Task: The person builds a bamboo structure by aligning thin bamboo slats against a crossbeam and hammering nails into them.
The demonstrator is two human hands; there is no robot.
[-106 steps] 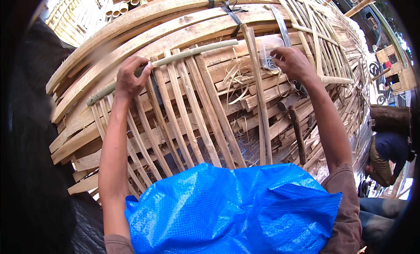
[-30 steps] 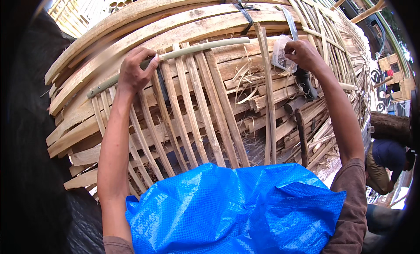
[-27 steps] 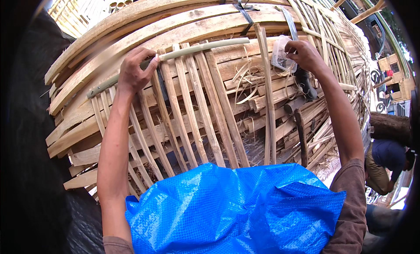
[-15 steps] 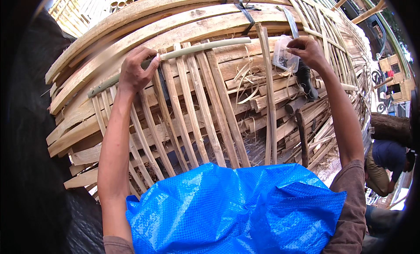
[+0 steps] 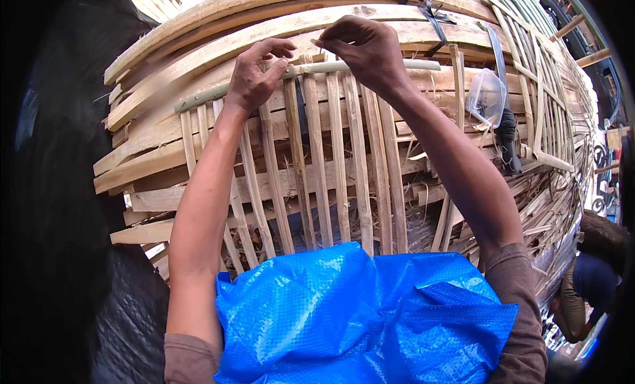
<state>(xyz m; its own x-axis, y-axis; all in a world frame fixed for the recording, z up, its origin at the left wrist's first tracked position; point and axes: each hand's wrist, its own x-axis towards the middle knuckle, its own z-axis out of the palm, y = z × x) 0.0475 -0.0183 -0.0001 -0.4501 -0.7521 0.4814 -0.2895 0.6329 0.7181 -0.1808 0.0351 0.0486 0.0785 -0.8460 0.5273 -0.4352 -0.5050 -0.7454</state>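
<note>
A green bamboo strip [image 5: 208, 95] lies crosswise over the upper ends of several thin wooden slats [image 5: 337, 132]. My left hand [image 5: 254, 73] rests by the strip's middle, its thumb against it and its fingers raised and apart. Just right of it, my right hand [image 5: 367, 50] hovers above the strip, thumb and fingertips pinched together. Whatever is in that pinch is too small to make out. A clear plastic box [image 5: 486, 99] with small dark pieces in it sits to the right, beside a dark-handled tool [image 5: 508, 142].
Stacked wooden planks [image 5: 264, 27] lie behind the slats, tied with a black strap [image 5: 433, 23]. A bamboo lattice [image 5: 529, 73] leans at the right. Blue plastic sheeting [image 5: 357, 311] covers my front. Another person [image 5: 585, 288] bends at the far right; black sheeting [image 5: 59, 185] hangs left.
My right hand has moved left from the plastic box to above the bamboo strip, fingertips pinched. My left hand has loosened its fingers on the strip. The whole view has shifted.
</note>
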